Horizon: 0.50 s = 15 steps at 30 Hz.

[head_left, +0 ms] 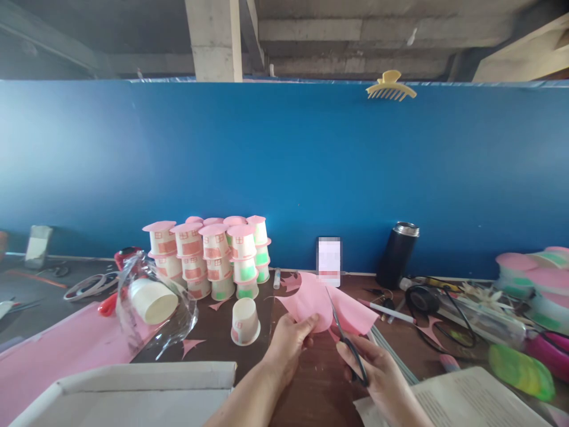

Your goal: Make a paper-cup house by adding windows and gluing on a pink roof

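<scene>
My left hand [291, 339] pinches a sheet of pink paper [306, 299] between thumb and fingers, over the brown table. In my right hand [377, 365] are black-handled scissors [357, 359], with the fingers in the loops. Their blades [334, 311] point away from me and lie across the pink paper, whose part on the right hangs off to that side. A curved edge shows near my left thumb. Left of my hands one paper cup [245, 320] with a small red drawing stands upside down.
Stacked decorated cups [213, 255] with pink tops stand at the back left. Loose cups in a clear bag [153, 301] lie nearer. A phone [329, 262] and a black flask [397, 255] stand by the blue partition [284, 154]. A white box [133, 397] is front left, printed paper [475, 397] front right.
</scene>
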Each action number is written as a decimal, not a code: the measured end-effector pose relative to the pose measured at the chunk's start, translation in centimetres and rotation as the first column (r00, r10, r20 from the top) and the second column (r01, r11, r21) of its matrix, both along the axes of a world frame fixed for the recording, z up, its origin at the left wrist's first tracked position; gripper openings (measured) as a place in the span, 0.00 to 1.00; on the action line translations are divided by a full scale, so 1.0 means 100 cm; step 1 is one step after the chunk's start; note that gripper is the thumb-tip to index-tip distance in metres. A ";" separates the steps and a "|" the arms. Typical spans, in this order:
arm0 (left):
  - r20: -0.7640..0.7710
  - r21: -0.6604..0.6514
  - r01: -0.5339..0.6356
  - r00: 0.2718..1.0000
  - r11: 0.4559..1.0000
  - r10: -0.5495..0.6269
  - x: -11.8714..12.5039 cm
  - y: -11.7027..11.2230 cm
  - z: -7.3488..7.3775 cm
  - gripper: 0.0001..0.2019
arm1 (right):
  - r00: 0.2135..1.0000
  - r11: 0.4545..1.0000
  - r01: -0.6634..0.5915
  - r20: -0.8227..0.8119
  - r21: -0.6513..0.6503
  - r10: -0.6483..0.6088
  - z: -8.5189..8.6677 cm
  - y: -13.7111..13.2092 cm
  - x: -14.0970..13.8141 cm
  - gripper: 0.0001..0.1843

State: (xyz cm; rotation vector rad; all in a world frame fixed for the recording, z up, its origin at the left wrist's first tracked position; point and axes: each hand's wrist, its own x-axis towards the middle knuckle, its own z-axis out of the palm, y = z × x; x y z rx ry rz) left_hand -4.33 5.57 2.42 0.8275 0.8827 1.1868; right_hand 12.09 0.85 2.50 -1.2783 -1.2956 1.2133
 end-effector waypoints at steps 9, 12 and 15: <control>0.023 -0.020 0.010 1.000 1.000 -0.010 -0.002 -0.002 0.005 0.22 | 0.998 0.998 0.048 -0.044 -0.029 -0.049 0.012 -0.005 -0.006 0.27; 0.027 -0.027 0.008 1.000 1.000 -0.007 -0.002 -0.002 0.006 0.22 | 0.998 0.998 0.053 -0.038 -0.046 -0.054 0.011 -0.005 -0.005 0.27; 0.029 -0.029 0.003 1.000 1.000 -0.002 -0.002 -0.001 0.006 0.23 | 0.997 0.996 0.064 -0.044 -0.066 -0.067 0.011 -0.005 -0.005 0.28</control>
